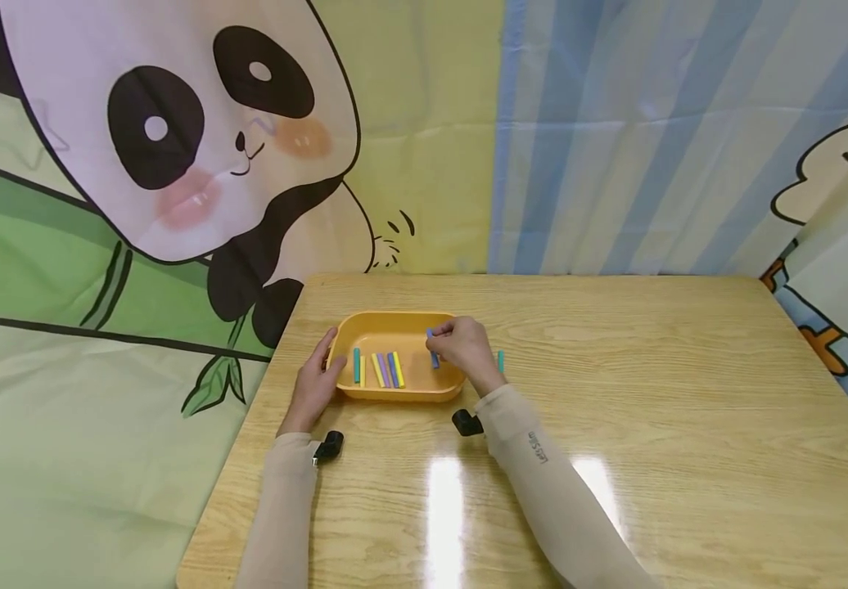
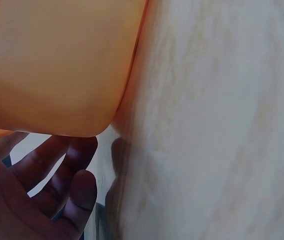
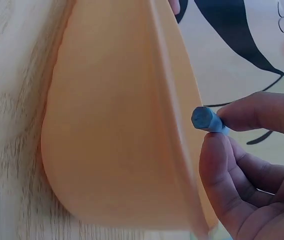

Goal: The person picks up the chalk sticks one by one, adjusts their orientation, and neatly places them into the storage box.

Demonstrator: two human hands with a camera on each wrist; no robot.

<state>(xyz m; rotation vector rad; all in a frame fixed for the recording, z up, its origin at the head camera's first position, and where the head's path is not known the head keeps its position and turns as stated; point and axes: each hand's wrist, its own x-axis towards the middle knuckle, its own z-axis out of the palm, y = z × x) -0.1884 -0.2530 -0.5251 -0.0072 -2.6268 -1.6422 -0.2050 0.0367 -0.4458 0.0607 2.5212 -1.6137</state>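
Observation:
A shallow orange plastic tray [image 1: 394, 394] stands on the table. My left hand [image 1: 313, 384] holds its left end, thumb over the rim and fingers against the outside; the left wrist view shows those fingers [image 2: 84, 150] at the tray's end wall. Inside lie several coloured chalk sticks, among them a teal chalk stick [image 1: 357, 366] and a purple chalk stick [image 1: 383, 370], side by side. Over the tray's right part, my right hand [image 1: 464, 343] pinches a blue chalk stick [image 3: 204, 119] between thumb and fingertips. Another teal chalk stick [image 1: 501, 361] lies outside, right of the tray.
The wooden table [image 1: 652, 393] extends far to the right and towards me. Behind it hangs a printed cloth [image 1: 424, 164] with a panda and stripes. A small black camera [image 1: 331, 445] sits at the left wrist, another black camera [image 1: 466, 423] at the right.

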